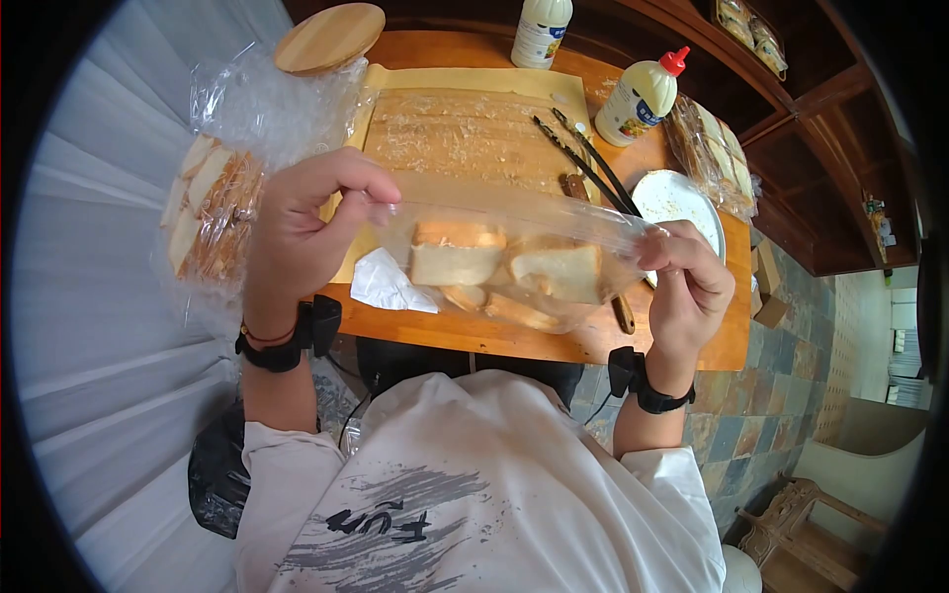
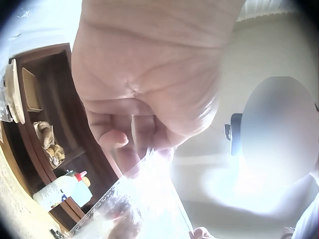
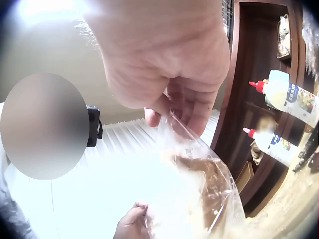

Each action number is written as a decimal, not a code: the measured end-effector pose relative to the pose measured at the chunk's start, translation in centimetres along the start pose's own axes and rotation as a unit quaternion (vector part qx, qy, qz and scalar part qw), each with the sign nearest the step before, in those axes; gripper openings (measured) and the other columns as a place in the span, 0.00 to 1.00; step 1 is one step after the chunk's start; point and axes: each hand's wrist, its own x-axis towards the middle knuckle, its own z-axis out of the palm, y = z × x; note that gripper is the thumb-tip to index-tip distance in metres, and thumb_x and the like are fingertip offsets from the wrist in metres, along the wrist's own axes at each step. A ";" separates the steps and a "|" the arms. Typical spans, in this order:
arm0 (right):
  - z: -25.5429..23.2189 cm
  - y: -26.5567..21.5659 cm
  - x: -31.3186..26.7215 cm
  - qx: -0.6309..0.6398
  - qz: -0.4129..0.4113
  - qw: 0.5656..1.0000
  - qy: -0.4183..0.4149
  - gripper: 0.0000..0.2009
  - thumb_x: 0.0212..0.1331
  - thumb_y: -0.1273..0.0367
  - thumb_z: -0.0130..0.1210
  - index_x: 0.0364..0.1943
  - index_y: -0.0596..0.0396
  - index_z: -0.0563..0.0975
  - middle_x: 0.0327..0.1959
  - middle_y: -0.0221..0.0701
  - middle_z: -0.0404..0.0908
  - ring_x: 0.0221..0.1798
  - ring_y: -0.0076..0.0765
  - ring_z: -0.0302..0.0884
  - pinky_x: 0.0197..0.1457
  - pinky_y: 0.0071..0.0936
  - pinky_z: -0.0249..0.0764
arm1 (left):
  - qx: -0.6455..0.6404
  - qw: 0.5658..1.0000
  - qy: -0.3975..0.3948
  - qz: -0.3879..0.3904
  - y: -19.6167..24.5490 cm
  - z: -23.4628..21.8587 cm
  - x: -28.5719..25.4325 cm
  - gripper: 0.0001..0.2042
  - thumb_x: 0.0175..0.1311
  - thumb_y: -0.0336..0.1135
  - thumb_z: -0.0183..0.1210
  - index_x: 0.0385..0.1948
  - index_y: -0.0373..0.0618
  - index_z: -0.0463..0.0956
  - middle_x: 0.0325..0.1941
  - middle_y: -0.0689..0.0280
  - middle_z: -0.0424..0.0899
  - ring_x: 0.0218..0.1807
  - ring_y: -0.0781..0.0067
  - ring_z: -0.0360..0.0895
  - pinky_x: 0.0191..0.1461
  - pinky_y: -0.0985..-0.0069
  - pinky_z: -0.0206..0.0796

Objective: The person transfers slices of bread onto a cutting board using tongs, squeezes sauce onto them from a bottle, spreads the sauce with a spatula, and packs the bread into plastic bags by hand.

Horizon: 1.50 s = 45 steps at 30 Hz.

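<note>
A clear plastic bag with several pieces of white bread inside is stretched between both hands above the table's front edge. My left hand pinches its left upper corner between thumb and fingers. At the right upper corner, my right hand pinches the bag the same way. In the right wrist view the bag hangs below the right fingers, brown crust pressed against the film. A crumpled white paper lies under the bag's left end, and a wooden handle shows below its right end.
Behind the bag, a crumb-strewn wooden board bears black tongs. Two sauce bottles and a white plate stand to the right. Bagged bread lies at left and right. A round wooden board is back left.
</note>
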 end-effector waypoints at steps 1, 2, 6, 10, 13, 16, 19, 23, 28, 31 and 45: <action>0.0 0.0 0.0 0.000 -0.005 1.000 0.008 0.09 0.57 0.87 0.50 0.29 0.65 0.81 0.34 0.38 0.84 0.38 0.32 0.81 0.45 0.24 0.75 | 0.005 1.000 0.000 0.012 -0.1 0.1 0.1 0.09 0.66 0.14 0.52 0.35 0.36 0.81 0.36 0.63 0.85 0.36 0.77 0.81 0.42 0.79 0.73; 0.1 0.0 0.1 0.000 -0.010 1.000 0.016 0.09 0.57 0.87 0.50 0.28 0.64 0.80 0.34 0.38 0.83 0.38 0.32 0.80 0.45 0.24 0.75 | 0.009 1.000 0.000 0.023 -0.2 0.2 0.1 0.09 0.65 0.14 0.52 0.35 0.36 0.81 0.36 0.63 0.85 0.35 0.77 0.81 0.42 0.78 0.72; -0.3 -1.0 0.3 -0.033 0.010 0.999 -0.005 0.07 0.58 0.85 0.50 0.29 0.65 0.80 0.35 0.39 0.83 0.39 0.32 0.80 0.46 0.23 0.74 | 0.038 0.998 -0.011 0.041 -0.3 0.3 0.4 0.09 0.64 0.14 0.53 0.35 0.37 0.81 0.37 0.63 0.85 0.35 0.77 0.80 0.41 0.78 0.71; 0.0 -1.6 0.4 -0.009 0.021 1.000 -0.004 0.06 0.60 0.83 0.52 0.30 0.65 0.80 0.36 0.39 0.83 0.39 0.31 0.79 0.47 0.23 0.73 | 0.084 0.996 0.005 0.028 1.4 0.9 0.7 0.08 0.63 0.15 0.56 0.35 0.38 0.82 0.38 0.64 0.85 0.35 0.78 0.78 0.38 0.79 0.67; -0.3 -1.2 0.4 0.003 0.024 1.000 -0.009 0.03 0.62 0.81 0.56 0.33 0.66 0.81 0.36 0.38 0.83 0.39 0.30 0.79 0.46 0.22 0.73 | 0.107 0.994 0.006 0.035 0.5 0.6 0.7 0.07 0.62 0.17 0.60 0.37 0.40 0.82 0.38 0.66 0.84 0.35 0.79 0.77 0.37 0.79 0.66; 0.1 -1.4 0.3 -0.005 0.040 0.999 0.007 0.03 0.63 0.81 0.61 0.39 0.67 0.83 0.36 0.36 0.83 0.39 0.27 0.79 0.46 0.21 0.74 | 0.128 0.991 0.012 0.035 0.3 0.6 0.9 0.08 0.62 0.20 0.64 0.40 0.41 0.83 0.37 0.68 0.84 0.35 0.80 0.75 0.38 0.80 0.65; 0.0 -1.8 0.5 -0.042 0.070 0.997 0.013 0.06 0.65 0.82 0.61 0.44 0.68 0.84 0.38 0.35 0.83 0.40 0.25 0.79 0.46 0.20 0.74 | 0.128 0.991 0.037 0.013 0.2 1.0 0.7 0.08 0.63 0.21 0.64 0.43 0.41 0.84 0.37 0.68 0.84 0.34 0.80 0.74 0.39 0.80 0.65; 0.2 -2.4 0.7 -0.028 0.151 0.988 -0.008 0.06 0.66 0.84 0.57 0.43 0.68 0.83 0.39 0.33 0.83 0.41 0.22 0.78 0.47 0.19 0.74 | 0.147 0.988 0.048 -0.002 1.2 1.1 0.9 0.08 0.64 0.21 0.63 0.42 0.40 0.85 0.35 0.68 0.81 0.33 0.78 0.72 0.37 0.80 0.65; -0.8 -3.6 2.0 -0.135 0.106 0.979 -0.113 0.08 0.59 0.87 0.57 0.37 0.65 0.83 0.34 0.33 0.83 0.36 0.28 0.81 0.41 0.22 0.76 | 0.203 0.979 -0.007 0.015 1.6 -0.2 1.3 0.08 0.63 0.20 0.62 0.41 0.41 0.85 0.32 0.67 0.77 0.30 0.76 0.70 0.36 0.79 0.63; 0.1 -5.1 2.8 -0.138 0.057 0.987 -0.066 0.07 0.57 0.87 0.58 0.36 0.65 0.82 0.33 0.34 0.82 0.35 0.28 0.79 0.40 0.22 0.75 | 0.222 0.974 0.005 0.036 2.0 -1.3 1.7 0.07 0.63 0.20 0.62 0.40 0.42 0.85 0.31 0.67 0.75 0.29 0.76 0.68 0.34 0.79 0.62; 16.8 -5.5 13.1 0.019 0.032 0.994 -0.107 0.08 0.72 0.75 0.57 0.45 0.68 0.83 0.34 0.35 0.89 0.37 0.30 0.91 0.38 0.22 0.84 | 0.186 0.959 0.199 -0.076 0.0 -18.4 3.6 0.10 0.76 0.30 0.56 0.48 0.34 0.84 0.50 0.63 0.87 0.45 0.73 0.87 0.50 0.77 0.79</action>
